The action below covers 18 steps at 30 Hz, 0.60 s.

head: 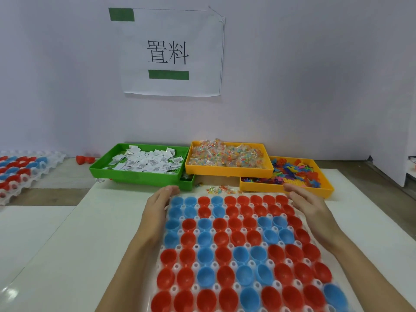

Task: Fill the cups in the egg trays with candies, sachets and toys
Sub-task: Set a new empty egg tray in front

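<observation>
Red and blue cups (236, 251) fill the clear egg tray (167, 242) right in front of you on the white table (90, 244), and every cup you can see is open-mouthed with nothing in it. Your left hand (158, 204) lies flat along the tray's left edge, fingers straight and together, holding nothing. Your right hand (309, 207) does the same on the right edge, fingers extended toward the far corner, also gripping nothing.

Beyond the tray sit three bins against the wall. You have the green bin (126, 174) of white sachets (146, 162) on the left, a yellow bin (227, 171) of clear-wrapped candies (225, 154) in the middle, and another yellow bin (270, 186) with bright plastic toys (292, 171) on the right, partly tucked under the middle one. A few loose candies (221, 189) lie on the table between the bins and the tray.

Far to your left a second egg tray (24, 172) holds more red and blue cups. A paper sign (173, 52) reading 置料 hangs on the wall.
</observation>
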Each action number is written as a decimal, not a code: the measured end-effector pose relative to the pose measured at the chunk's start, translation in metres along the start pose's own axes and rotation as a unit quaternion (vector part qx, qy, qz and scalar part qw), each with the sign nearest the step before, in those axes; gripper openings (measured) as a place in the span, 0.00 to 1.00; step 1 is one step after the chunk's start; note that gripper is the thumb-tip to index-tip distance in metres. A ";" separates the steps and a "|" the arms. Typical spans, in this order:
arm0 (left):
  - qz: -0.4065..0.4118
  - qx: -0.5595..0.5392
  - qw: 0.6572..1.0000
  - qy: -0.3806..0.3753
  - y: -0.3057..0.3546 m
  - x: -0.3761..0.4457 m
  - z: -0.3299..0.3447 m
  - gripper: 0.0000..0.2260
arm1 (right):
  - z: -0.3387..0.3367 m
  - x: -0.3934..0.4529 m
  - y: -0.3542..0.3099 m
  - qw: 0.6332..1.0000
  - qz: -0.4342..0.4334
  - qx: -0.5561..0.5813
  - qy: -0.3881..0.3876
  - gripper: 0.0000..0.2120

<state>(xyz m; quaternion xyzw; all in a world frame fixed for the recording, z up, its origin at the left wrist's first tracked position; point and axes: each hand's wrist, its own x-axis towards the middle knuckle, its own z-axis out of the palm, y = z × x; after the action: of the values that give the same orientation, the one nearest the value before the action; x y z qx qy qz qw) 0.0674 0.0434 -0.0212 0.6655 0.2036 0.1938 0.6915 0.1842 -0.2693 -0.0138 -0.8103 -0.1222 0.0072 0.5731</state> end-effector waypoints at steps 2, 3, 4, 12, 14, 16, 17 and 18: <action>0.013 0.004 1.000 0.025 -0.005 0.007 0.002 0.13 | 0.001 0.004 0.008 1.000 -0.012 -0.005 0.004 0.15; 0.023 0.006 0.999 0.030 -0.006 0.010 0.001 0.12 | 0.000 0.006 0.010 1.000 -0.019 -0.010 0.008 0.14; 0.029 0.003 0.999 0.029 -0.008 0.013 0.001 0.12 | -0.002 0.009 0.011 0.999 -0.026 -0.017 0.016 0.14; 0.064 -0.010 0.998 -0.001 -0.018 0.030 0.000 0.13 | -0.028 0.084 -0.018 0.955 -0.098 -0.267 0.090 0.08; 0.064 -0.008 0.998 -0.002 -0.020 0.030 0.000 0.13 | -0.028 0.107 -0.025 0.933 -0.059 -0.356 0.004 0.09; 0.066 -0.011 0.998 -0.005 -0.019 0.029 0.000 0.13 | -0.025 0.122 -0.027 0.899 -0.008 -0.428 -0.089 0.10; 0.065 -0.012 0.998 -0.008 -0.019 0.028 0.000 0.13 | -0.023 0.127 -0.027 0.884 0.012 -0.451 -0.120 0.10; 0.064 -0.011 0.998 -0.010 -0.019 0.028 0.000 0.13 | -0.020 0.131 -0.027 0.873 0.024 -0.468 -0.137 0.09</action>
<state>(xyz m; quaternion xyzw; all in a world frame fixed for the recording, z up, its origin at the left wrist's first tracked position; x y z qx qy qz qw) 0.0912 0.0580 -0.0405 0.6711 0.1516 0.2333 0.6872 0.3095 -0.2527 0.0352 -0.9773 -0.1689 0.0736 0.1043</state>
